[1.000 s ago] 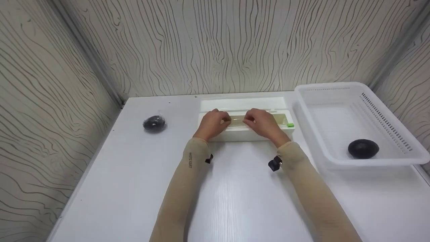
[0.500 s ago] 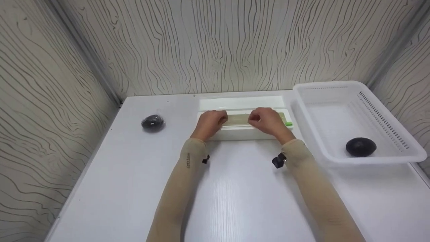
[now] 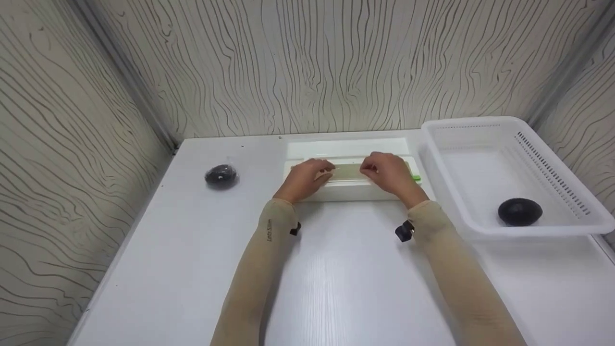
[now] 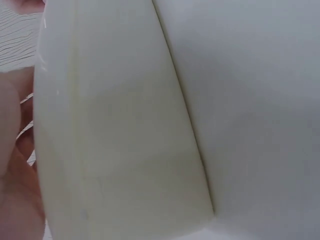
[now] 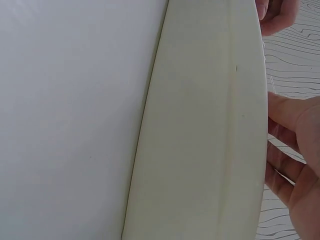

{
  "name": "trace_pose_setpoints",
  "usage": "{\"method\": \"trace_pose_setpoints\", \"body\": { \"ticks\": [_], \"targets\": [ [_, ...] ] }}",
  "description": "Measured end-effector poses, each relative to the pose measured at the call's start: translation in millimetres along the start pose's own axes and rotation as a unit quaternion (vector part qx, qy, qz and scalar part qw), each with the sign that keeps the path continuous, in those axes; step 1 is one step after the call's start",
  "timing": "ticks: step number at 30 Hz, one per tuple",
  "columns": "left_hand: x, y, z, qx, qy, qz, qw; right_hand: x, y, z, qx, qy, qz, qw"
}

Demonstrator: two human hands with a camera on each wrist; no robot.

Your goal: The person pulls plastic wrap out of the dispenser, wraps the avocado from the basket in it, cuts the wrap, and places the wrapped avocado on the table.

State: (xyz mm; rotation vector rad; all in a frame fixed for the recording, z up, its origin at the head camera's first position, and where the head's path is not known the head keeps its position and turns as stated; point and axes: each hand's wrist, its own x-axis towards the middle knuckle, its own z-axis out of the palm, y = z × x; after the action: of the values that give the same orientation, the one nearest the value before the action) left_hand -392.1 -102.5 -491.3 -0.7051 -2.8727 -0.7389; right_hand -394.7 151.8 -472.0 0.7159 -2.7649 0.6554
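Note:
A white cling film dispenser (image 3: 353,193) stands at the back of the table, a pale film roll (image 3: 348,171) showing in its slot. Over the roll's left part is my left hand (image 3: 303,179), thumb and fingertips a little apart. At the right part my right hand (image 3: 390,174) pinches the clear film between thumb and forefinger; the film itself barely shows. A green slider (image 3: 416,178) sits at the dispenser's right end. Both wrist views are largely filled by the dispenser's front wall (image 4: 130,130), which hides the fingertips of each hand.
A black oval object wrapped in clear film (image 3: 221,176) lies on the table at left. To the right stands a white plastic basket (image 3: 447,192) with another black oval object (image 3: 520,212) in it. Behind the dispenser is its white lid (image 3: 348,147), against the patterned wall (image 3: 307,72).
My right hand has shifted right along the roll, widening the gap between the hands. The left hand's thumb and fingertips, close together earlier, have parted.

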Motion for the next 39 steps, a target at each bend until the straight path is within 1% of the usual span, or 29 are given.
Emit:
{"method": "trace_pose_setpoints", "body": {
  "ticks": [2, 4, 8, 11, 13, 15, 17, 21, 23, 26, 30, 33, 36, 39],
  "targets": [
    [2.5, 4.0, 1.7, -0.007, -0.023, 0.0, 0.9997, -0.5, -0.2, -0.4, -0.005, 0.004, -0.003, 1.0],
    [5.3, 7.2, 2.6, -0.007, -0.033, -0.002, 0.9994, -0.6, -0.3, -0.1, -0.009, 0.007, -0.004, 0.9999],
    [9.7, 8.7, 1.1, 0.007, -0.018, -0.015, 0.9997, -0.7, -0.1, 1.1, -0.013, 0.014, -0.006, 0.9998],
    [9.7, 4.7, -1.7, 0.024, -0.011, -0.029, 0.9992, -1.0, 0.3, 2.2, -0.013, 0.021, -0.009, 0.9997],
    [8.5, 0.8, -3.6, 0.026, -0.012, -0.035, 0.999, -1.5, 1.1, 2.5, -0.013, 0.027, -0.013, 0.9995],
    [7.0, -2.4, -5.2, 0.021, -0.012, -0.037, 0.999, -2.0, 2.5, 2.9, -0.015, 0.033, -0.019, 0.9991],
    [5.2, -4.6, -6.1, 0.02, -0.005, -0.036, 0.9991, -2.3, 3.2, 2.8, -0.017, 0.037, -0.023, 0.9989],
    [2.0, -6.1, -6.1, 0.037, 0.01, -0.036, 0.9986, -2.4, 5.4, 2.1, -0.014, 0.027, -0.018, 0.9994],
    [1.0, -6.2, -6.0, 0.047, 0.014, -0.034, 0.9982, -3.2, 8.1, 0.7, -0.006, 0.014, -0.008, 0.9998],
    [0.3, -6.4, -5.9, 0.055, 0.017, -0.028, 0.998, -6.0, 14.8, -3.3, 0.007, -0.008, 0.023, 0.9997],
    [-1.3, -8.1, -6.0, 0.05, 0.018, -0.028, 0.9982, -8.6, 21.9, -7.9, 0.001, -0.023, 0.066, 0.9975],
    [-1.9, -10.0, -5.8, 0.035, 0.007, -0.037, 0.9987, -9.4, 24.0, -9.0, -0.012, -0.02, 0.07, 0.9972],
    [-1.3, -11.6, -6.8, 0.01, -0.018, -0.045, 0.9988, -10.1, 24.4, -8.7, -0.02, -0.003, 0.062, 0.9979],
    [-0.1, -12.6, -8.9, -0.013, -0.041, -0.061, 0.9972, -10.3, 24.2, -7.7, -0.026, 0.016, 0.05, 0.9982]
  ]
}}
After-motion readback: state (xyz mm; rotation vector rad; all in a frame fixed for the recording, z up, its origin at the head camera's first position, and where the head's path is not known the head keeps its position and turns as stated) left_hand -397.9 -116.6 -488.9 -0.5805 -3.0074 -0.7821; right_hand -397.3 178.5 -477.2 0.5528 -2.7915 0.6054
